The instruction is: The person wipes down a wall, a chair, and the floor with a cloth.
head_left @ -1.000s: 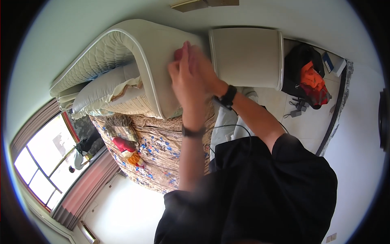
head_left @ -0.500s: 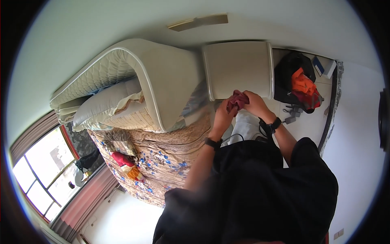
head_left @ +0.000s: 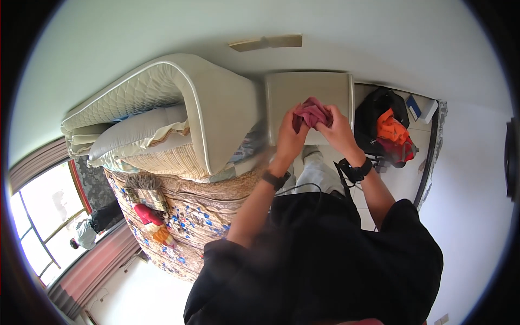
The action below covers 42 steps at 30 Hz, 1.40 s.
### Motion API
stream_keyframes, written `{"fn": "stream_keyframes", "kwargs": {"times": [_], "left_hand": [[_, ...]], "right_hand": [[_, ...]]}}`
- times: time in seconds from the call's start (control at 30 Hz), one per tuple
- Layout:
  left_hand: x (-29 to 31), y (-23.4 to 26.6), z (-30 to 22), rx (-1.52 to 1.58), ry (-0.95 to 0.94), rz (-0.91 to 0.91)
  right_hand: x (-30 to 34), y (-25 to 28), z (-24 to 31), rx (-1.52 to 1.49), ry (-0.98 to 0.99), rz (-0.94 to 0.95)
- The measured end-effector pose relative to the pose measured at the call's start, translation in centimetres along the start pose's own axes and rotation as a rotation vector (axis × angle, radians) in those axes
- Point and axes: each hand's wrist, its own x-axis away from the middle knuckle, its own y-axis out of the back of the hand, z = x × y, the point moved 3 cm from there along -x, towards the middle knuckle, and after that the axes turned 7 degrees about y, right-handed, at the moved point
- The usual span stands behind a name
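Between my two hands is a crumpled dark pink cloth (head_left: 312, 112), bunched into folds. My left hand (head_left: 291, 131) grips its left side, and my right hand (head_left: 337, 130) pinches the right side, with the thumb pressed toward the middle. Both hands are held up in front of my body, over the near part of a beige bedside cabinet (head_left: 303, 89). The cloth hides part of the cabinet's top. Whether it touches that top cannot be told.
On the left stands a bed with a patterned cover (head_left: 189, 216), a folded-over mattress (head_left: 216, 108), a brush (head_left: 146, 189) and a red and yellow item (head_left: 151, 222). Right of the cabinet, a black bag (head_left: 379, 105) with orange cloth (head_left: 391, 127) lies on the floor.
Both hands have lifted the cloth further over the cabinet, and its folds have opened a little. My view has shifted slightly.
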Motion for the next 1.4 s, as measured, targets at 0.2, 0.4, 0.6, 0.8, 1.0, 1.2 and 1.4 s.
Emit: {"fn": "stream_keyframes", "kwargs": {"times": [0.2, 0.4, 0.6, 0.8, 1.0, 1.2, 1.4], "left_hand": [[-3.3, 0.7, -1.1, 0.16, 0.009, 0.04], [-4.2, 3.1, -2.8, 0.287, 0.058, 0.17], [-3.4, 5.7, -2.6, 0.556, 0.125, 0.195], [-1.8, 6.7, -2.6, 0.598, 0.22, 0.264], [-0.7, 6.0, -3.3, 0.555, 0.233, 0.321], [0.3, 4.1, -3.6, 0.747, 0.294, 0.402], [0.9, 2.2, -3.4, 0.844, 0.28, 0.436]], "right_hand": [[-2.8, -0.6, -0.1, -0.072, -0.019, -0.082], [-4.4, -0.9, 2.1, -0.138, -0.152, -0.08], [-5.0, -1.7, 3.8, -0.175, -0.192, -0.081], [-5.0, -0.8, 3.2, -0.13, -0.176, -0.113], [-4.8, 0.5, 2.9, -0.103, -0.123, -0.117], [-3.6, 2.1, 1.7, -0.157, -0.089, -0.171], [-2.0, 3.5, 0.8, -0.191, -0.098, -0.211]]}}
